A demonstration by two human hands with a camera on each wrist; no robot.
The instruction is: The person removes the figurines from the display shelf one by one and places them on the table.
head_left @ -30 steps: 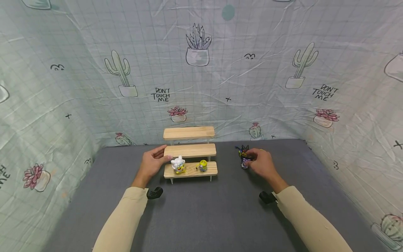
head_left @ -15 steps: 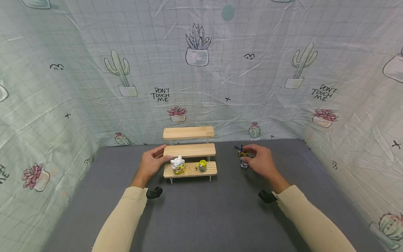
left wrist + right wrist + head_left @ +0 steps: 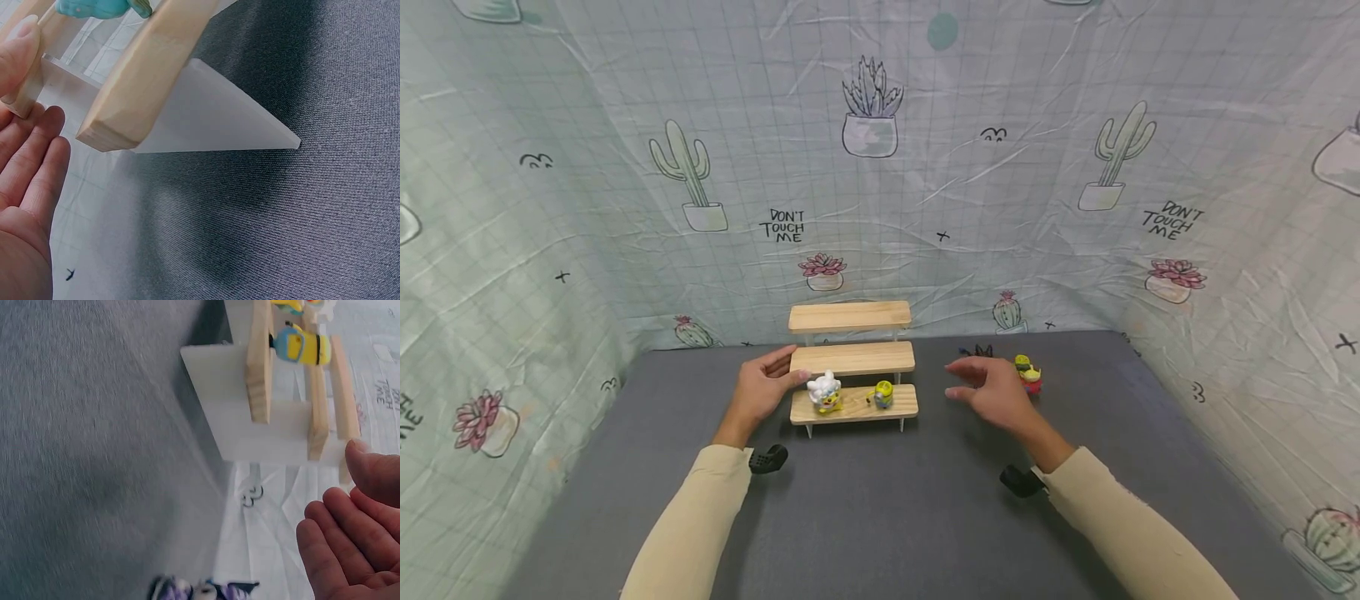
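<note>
A three-tier wooden display stand point(image 3: 852, 358) with pale side supports stands near the back of the table. My left hand point(image 3: 760, 392) grips the left end of its middle board, thumb above and fingers below in the left wrist view. On the lowest board sit a white-topped yellow figurine point(image 3: 826, 393) and a yellow Minion figurine point(image 3: 883, 394). Right of the stand is my right hand point(image 3: 996, 396), thumb and fingers apart with nothing between them. A dark-eared figurine point(image 3: 979, 352) is mostly hidden behind it. The right wrist view shows a purple-and-black figurine point(image 3: 203, 591) at its lower edge.
Beyond my right hand are a green-and-yellow figurine point(image 3: 1022, 362) and a green-headed figurine in red point(image 3: 1033, 382). A printed cloth point(image 3: 940, 167) hangs behind and at both sides of the grey table point(image 3: 865, 517).
My right hand has come away from the dark figurines and shifted slightly left and nearer, uncovering two figurines at its right. The left hand stays on the stand.
</note>
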